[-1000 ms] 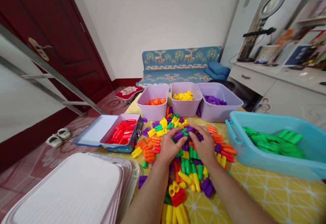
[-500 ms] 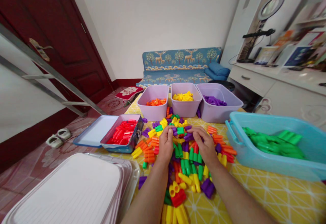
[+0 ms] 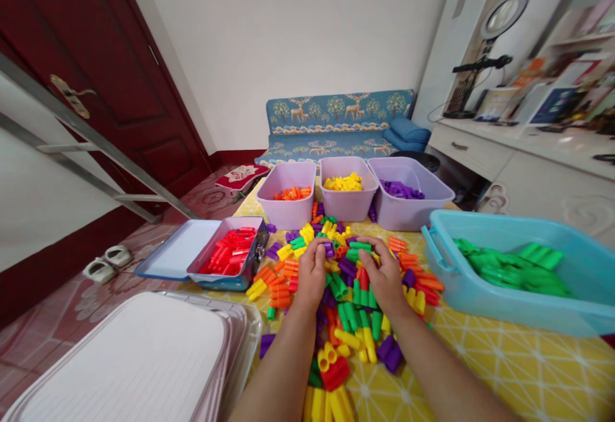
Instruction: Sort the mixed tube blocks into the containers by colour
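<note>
My left hand [image 3: 312,273] is closed, its thumb and fingers pinching a purple plastic building piece [image 3: 328,249]. Across a small gap, my right hand [image 3: 385,276] grips a green building piece [image 3: 359,246] between thumb and fingers. Both hands hover over a mixed heap of tube-shaped pieces in red, orange, yellow, green and purple. Below the right fingers lies a red piece [image 3: 364,278] joined to green ones. Nearer to me, yellow tubes are fixed to a red piece [image 3: 335,373]. The fingers partly cover both held pieces.
Along the back stand lilac bins with orange [image 3: 287,212], yellow [image 3: 349,207] and purple [image 3: 412,212] pieces. A hinged box [image 3: 220,280] of red pieces is at left, a blue tub [image 3: 519,310] of green ones at right. Stacked lids [image 3: 125,358] lie front left.
The purple and green pieces, joined between my hands before, are now apart: purple in the left, green in the right. The view has shifted slightly.
</note>
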`<state>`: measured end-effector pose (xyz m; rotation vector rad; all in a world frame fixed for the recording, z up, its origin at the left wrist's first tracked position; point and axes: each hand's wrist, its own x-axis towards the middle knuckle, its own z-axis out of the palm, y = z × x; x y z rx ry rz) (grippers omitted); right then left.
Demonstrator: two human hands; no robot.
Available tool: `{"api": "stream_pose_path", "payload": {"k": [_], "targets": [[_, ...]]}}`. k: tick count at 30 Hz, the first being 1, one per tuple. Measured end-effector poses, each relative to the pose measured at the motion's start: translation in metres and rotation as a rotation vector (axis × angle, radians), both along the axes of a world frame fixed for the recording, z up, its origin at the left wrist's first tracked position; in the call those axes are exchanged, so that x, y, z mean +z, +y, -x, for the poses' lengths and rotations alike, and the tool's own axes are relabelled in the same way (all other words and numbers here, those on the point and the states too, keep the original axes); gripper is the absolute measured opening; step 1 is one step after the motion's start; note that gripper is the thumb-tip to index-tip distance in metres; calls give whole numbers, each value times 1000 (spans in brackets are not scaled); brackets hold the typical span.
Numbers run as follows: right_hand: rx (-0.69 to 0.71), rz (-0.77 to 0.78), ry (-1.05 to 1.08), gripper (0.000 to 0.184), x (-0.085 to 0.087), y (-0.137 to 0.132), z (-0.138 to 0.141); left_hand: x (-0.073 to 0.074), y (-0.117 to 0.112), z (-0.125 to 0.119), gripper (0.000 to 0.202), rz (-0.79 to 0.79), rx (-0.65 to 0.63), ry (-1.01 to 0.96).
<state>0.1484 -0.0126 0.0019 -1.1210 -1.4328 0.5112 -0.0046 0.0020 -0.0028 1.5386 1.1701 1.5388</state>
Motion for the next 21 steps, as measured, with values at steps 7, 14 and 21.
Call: {"api": "stream_pose_path", "payload": {"k": [7,14,21], "targets": [[-150,-93,-58,14,3,-1,-2,4,1,5,30,-99,169,115],[-91,-151,-495,10,12,-8,-4,-3,0,4,46,44,240,104],[79,-65,-801,20,12,-9,8,-7,3,3,49,76,263,88]]}}
